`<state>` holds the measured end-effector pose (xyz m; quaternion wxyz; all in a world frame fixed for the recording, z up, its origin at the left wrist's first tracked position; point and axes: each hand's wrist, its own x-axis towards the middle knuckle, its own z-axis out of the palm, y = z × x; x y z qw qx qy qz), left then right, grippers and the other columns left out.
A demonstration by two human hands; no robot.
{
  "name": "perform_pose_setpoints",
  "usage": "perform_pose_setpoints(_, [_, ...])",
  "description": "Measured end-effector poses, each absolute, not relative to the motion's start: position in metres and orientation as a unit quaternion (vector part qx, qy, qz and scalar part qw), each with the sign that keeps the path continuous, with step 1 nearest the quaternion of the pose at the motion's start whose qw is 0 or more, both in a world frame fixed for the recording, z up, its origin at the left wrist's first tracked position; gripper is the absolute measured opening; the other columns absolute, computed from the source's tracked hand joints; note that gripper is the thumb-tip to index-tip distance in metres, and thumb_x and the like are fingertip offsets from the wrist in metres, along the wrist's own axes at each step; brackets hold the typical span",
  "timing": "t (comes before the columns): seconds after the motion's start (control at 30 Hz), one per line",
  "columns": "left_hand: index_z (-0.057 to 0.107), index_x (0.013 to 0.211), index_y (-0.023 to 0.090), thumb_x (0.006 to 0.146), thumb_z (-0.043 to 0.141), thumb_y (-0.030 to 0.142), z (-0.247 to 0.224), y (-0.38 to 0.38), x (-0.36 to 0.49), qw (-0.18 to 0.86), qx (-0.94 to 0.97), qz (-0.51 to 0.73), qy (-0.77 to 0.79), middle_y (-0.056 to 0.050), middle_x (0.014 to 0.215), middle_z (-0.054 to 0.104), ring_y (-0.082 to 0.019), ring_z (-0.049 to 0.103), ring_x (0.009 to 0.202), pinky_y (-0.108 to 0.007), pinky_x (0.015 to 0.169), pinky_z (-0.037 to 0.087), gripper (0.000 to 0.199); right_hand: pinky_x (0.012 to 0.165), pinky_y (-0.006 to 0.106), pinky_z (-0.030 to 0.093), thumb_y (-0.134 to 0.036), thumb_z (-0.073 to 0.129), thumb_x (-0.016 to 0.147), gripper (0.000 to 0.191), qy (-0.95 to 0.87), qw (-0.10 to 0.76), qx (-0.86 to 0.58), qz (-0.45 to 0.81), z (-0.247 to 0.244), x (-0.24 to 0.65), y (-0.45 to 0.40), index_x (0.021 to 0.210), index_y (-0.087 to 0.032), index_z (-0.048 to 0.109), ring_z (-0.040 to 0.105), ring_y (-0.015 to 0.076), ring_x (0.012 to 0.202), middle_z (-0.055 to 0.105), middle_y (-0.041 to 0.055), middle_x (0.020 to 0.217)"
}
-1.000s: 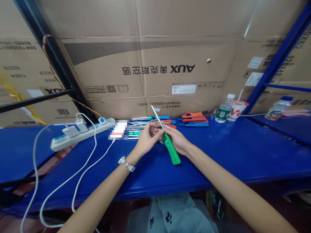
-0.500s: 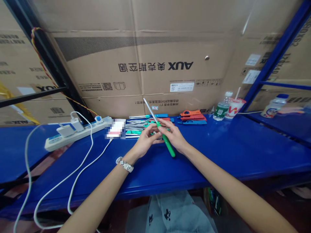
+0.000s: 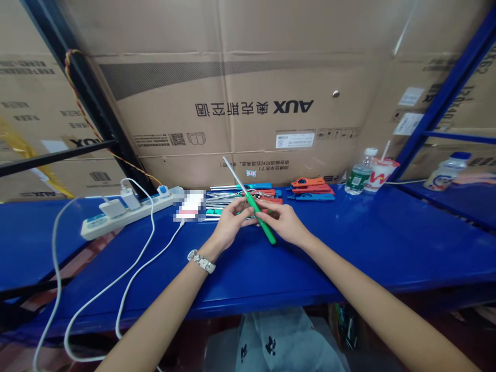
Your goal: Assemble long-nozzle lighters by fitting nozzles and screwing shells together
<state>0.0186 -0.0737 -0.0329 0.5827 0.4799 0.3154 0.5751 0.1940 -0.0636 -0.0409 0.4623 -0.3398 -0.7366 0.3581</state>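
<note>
A lighter-like tool with a green handle [image 3: 266,230] and a long metal rod is held above the blue table, its rod pointing up and to the left. My left hand [image 3: 231,219] grips it from the left, thumb on the handle. From the right, my right hand [image 3: 284,221] has its fingers closed on the same handle. Behind my hands lies a pile of metal-rodded tools [image 3: 217,199] with blue, red and green handles, partly hidden by my fingers. Orange, red and blue handle pieces [image 3: 313,189] are stacked to the right of the pile.
A white power strip [image 3: 127,214] with plugs and cables lies at the left, beside a blurred-out phone [image 3: 191,205]. At the right back stand a water bottle [image 3: 358,175], a lidded cup [image 3: 380,174] and a blue-capped bottle [image 3: 448,171]. Cardboard [image 3: 248,77] lines the back.
The green-handled tool's rod leans further left. My right hand's fingers have shifted lower on the handle. The whole view has moved slightly, so the scene sits further right.
</note>
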Motion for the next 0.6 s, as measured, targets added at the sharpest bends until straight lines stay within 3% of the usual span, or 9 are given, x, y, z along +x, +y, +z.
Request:
perform_pose_setpoints(0.13, [0.069, 0.098, 0.015, 0.07, 0.085, 0.023, -0.03, -0.071, 0.022, 0.568, 0.466, 0.589, 0.337, -0.003, 0.083, 0.073, -0.016, 0.072, 0.074, -0.031, 0.07, 0.064, 0.034, 0.085, 0.047, 0.064, -0.03, 0.068, 0.09, 0.044, -0.733, 0.453, -0.337, 0.378, -0.037, 0.194, -0.06, 0.134, -0.026, 0.069, 0.077, 0.0262, 0.093, 0.078, 0.0062, 0.115])
perform_pose_setpoints(0.23, [0.068, 0.096, 0.014, 0.072, 0.082, 0.022, -0.025, -0.065, 0.024, 0.567, 0.454, 0.596, 0.342, -0.003, 0.081, 0.073, -0.018, 0.074, 0.072, -0.033, 0.07, 0.064, 0.029, 0.079, 0.046, 0.064, -0.032, 0.07, 0.088, 0.04, -0.73, 0.449, -0.329, 0.396, -0.027, 0.196, -0.053, 0.128, -0.027, 0.073, 0.077, 0.0267, 0.09, 0.079, 0.0063, 0.112])
perform_pose_setpoints(0.43, [0.067, 0.09, 0.013, 0.079, 0.076, 0.019, -0.017, -0.047, 0.029, 0.565, 0.439, 0.596, 0.365, -0.005, 0.077, 0.074, -0.019, 0.075, 0.069, -0.034, 0.073, 0.065, 0.015, 0.06, 0.03, 0.059, -0.029, 0.077, 0.083, 0.039, -0.731, 0.43, -0.333, 0.412, -0.009, 0.202, -0.032, 0.121, -0.026, 0.077, 0.074, 0.0227, 0.083, 0.081, 0.0058, 0.097])
perform_pose_setpoints(0.6, [0.069, 0.088, 0.012, 0.081, 0.073, 0.018, -0.02, -0.042, 0.029, 0.563, 0.428, 0.6, 0.374, -0.007, 0.082, 0.076, -0.019, 0.075, 0.069, -0.034, 0.075, 0.064, 0.011, 0.054, 0.028, 0.053, -0.03, 0.075, 0.085, 0.042, -0.73, 0.384, -0.368, 0.43, -0.006, 0.202, -0.023, 0.126, -0.025, 0.074, 0.072, 0.0194, 0.073, 0.08, 0.0081, 0.102])
